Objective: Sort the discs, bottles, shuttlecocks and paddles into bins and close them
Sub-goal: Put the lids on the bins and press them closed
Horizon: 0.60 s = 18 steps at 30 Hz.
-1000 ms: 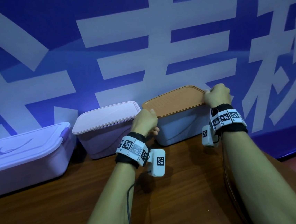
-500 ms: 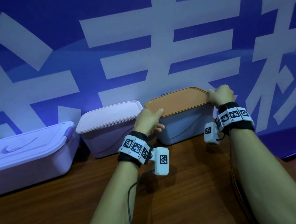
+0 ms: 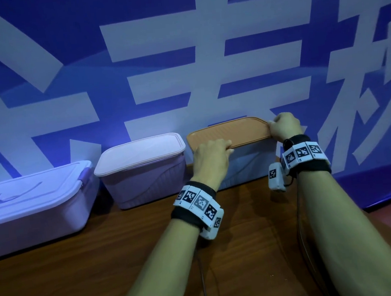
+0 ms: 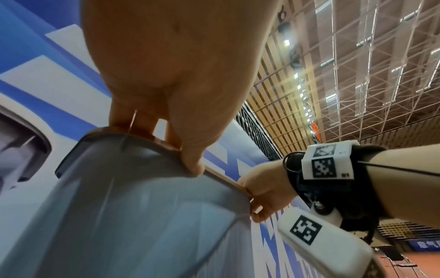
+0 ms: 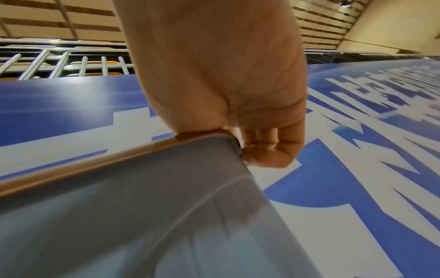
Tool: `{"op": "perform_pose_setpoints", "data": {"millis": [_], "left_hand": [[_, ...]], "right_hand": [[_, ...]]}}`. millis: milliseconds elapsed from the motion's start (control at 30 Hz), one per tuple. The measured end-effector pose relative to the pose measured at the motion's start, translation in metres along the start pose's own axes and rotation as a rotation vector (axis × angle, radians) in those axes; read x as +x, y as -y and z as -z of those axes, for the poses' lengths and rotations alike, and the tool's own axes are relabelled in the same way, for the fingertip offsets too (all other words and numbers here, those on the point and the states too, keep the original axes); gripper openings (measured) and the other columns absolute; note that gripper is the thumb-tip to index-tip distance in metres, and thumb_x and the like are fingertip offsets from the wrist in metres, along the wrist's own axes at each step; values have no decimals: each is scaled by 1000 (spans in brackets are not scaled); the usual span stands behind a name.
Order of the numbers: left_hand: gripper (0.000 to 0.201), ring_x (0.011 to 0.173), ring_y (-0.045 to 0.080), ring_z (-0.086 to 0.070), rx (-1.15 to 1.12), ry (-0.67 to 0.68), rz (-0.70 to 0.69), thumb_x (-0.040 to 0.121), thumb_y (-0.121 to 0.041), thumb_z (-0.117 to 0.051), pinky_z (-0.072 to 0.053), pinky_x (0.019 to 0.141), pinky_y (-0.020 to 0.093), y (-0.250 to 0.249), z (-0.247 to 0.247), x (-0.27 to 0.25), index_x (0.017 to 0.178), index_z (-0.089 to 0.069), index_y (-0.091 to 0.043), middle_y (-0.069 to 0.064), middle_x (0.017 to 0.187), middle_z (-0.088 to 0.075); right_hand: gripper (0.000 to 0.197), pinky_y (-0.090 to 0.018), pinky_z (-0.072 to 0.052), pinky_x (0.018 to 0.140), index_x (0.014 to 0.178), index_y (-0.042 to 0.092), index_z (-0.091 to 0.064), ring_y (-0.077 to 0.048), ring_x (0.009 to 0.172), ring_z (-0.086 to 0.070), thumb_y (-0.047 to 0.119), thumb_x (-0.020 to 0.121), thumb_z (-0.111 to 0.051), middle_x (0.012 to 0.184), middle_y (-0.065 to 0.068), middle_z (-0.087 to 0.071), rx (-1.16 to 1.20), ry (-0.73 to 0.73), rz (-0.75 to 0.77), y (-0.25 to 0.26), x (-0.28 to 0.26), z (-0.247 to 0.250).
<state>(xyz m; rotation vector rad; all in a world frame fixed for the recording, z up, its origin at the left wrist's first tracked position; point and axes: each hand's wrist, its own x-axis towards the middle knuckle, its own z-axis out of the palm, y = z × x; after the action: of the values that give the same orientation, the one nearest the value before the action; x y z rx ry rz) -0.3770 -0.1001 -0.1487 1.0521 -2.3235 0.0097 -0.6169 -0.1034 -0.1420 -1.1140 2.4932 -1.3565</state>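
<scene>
A grey-blue bin with an orange lid stands at the back right of the table, against the banner. My left hand lies over the lid's front-left edge; in the left wrist view the left hand has fingers on top and the thumb at the lid rim. My right hand grips the lid's right end. In the right wrist view the right hand curls its fingers round the lid corner above the bin wall. What the bins hold is hidden.
A lilac bin with its lid on stands left of the grey one. A lavender bin with a clip-on lid stands further left. The blue banner rises right behind them. The brown wooden table ends at the right, above red floor.
My left hand has moved from under the lid's front-left corner up onto its front edge. The orange lid now sits flatter on the grey bin. My right hand has stayed on the right end.
</scene>
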Motion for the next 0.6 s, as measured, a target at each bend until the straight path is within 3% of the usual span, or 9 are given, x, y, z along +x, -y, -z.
{"op": "perform_pose_setpoints", "data": {"millis": [100,200,300,500,567,600], "left_hand": [[24,102,29,-70,69,-83,-63,100,-31,-60,-57,84,47,2,-5,-2,114,-73,-17,7,111,-74],[24,101,29,-70,99,-130,-92,100,-31,-59,-58,82,46,3,-6,-3,115,-73,-17,7,113,-74],[25,104,27,-69,89,-138,-111,101,-29,-59,-58,84,46,3,-8,-3,117,-72,-17,6,117,-73],[30,114,24,-66,79,-110,-112,101,-35,-56,-54,93,43,3,-4,-5,125,-71,-24,0,129,-69],[28,108,24,-67,82,-113,-112,101,-39,-54,-53,86,40,2,0,-6,116,-74,-26,-2,120,-73],[29,97,25,-68,83,-105,-103,102,-40,-51,-50,76,38,1,3,-5,102,-76,-25,-2,103,-75]], "right_hand": [[33,-42,-45,95,123,14,-61,-39,118,-53,20,93,-51,128,-20,-58,-89,13,134,7,-5,-2],[40,-47,-38,105,129,17,-59,-39,129,-43,32,93,-49,135,-20,-53,-244,99,226,22,-15,-11],[48,-58,-27,109,131,23,-56,-37,134,-38,46,92,-39,142,-14,-49,-470,149,250,36,-28,-20],[56,-57,-24,110,139,31,-47,-31,141,-32,54,92,-26,154,-1,-39,-578,206,295,34,-33,-22],[57,-58,-23,111,142,32,-44,-30,143,-29,54,92,-25,157,0,-35,-592,230,276,35,-30,-21],[57,-58,-21,112,144,33,-41,-29,145,-24,54,93,-26,159,1,-31,-604,272,246,39,-28,-20]]}}
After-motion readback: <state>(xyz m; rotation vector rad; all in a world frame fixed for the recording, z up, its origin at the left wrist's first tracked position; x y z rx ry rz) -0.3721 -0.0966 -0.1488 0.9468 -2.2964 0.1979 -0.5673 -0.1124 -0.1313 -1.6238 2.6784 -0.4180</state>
